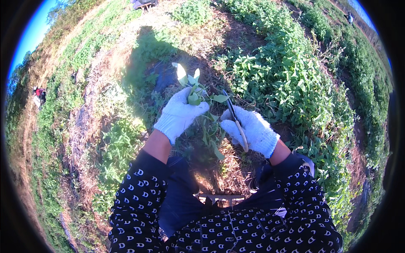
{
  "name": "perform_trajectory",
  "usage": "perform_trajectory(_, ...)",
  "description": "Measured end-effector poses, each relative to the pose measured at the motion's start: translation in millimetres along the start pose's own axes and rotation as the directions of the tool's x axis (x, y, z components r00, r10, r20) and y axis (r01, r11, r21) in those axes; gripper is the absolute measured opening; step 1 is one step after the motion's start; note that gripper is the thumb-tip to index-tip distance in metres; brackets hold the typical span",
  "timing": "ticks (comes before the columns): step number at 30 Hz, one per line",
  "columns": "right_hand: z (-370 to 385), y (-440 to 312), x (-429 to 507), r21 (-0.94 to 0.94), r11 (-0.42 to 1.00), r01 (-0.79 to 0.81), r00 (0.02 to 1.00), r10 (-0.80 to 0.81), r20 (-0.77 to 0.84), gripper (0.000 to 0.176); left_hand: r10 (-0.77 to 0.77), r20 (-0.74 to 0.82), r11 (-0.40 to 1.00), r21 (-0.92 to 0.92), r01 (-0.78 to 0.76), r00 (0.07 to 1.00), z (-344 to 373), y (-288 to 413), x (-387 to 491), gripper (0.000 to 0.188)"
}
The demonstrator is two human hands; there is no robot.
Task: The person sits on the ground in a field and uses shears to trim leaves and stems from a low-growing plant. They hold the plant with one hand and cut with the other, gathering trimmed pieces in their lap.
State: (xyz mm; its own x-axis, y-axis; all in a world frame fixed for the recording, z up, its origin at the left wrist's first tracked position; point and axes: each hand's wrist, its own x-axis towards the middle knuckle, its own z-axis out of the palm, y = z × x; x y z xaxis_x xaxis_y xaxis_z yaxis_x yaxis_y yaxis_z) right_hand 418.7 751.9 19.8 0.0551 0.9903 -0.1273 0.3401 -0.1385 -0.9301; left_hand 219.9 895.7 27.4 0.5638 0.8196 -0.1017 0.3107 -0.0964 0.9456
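Observation:
My left hand (183,110), in a white knit glove, is closed round a cut or gathered bunch of green leafy stems (194,95); pale leaves stick up above the fingers and longer stems hang below. In my gloved right hand (248,128) is a slim cutting tool, seemingly pruning snips (236,121), with a dark pointed metal end and a beige handle. Its tip points up and left, close to a leaf at the right side of the bunch. Whether its blades are parted I cannot tell. My right fingers hide part of the handle.
Dense leafy plants (284,72) grow in a row on the right, with more low plants (120,145) on the left. Dry straw (202,38) and dark plastic sheeting (164,74) lie ahead. A slatted seat (221,197) shows between my legs. A person (39,96) is far off left.

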Motion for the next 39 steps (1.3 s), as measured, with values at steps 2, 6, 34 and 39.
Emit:
perform_trajectory(2,1,12,3,-0.061,0.996,0.066,0.998,-0.065,0.018,0.034,-0.001,0.007,0.999,-0.045,0.001,1.0,0,-7,4,0.049)
perform_trajectory(6,-4,0,-2,-0.302,0.945,0.127,0.991,-0.109,0.076,0.039,0.007,0.004,0.993,-0.119,-0.007,1.0,2,-6,5,0.047)
perform_trajectory(34,6,8,11,-0.21,0.977,0.038,0.996,-0.054,-0.068,0.048,0.039,0.096,0.99,0.129,-0.052,0.995,23,-16,6,0.06)
perform_trajectory(39,0,-7,3,-0.363,0.93,0.051,0.993,-0.087,-0.083,0.047,0.09,0.079,0.976,0.191,-0.104,0.993,25,-21,9,0.053)
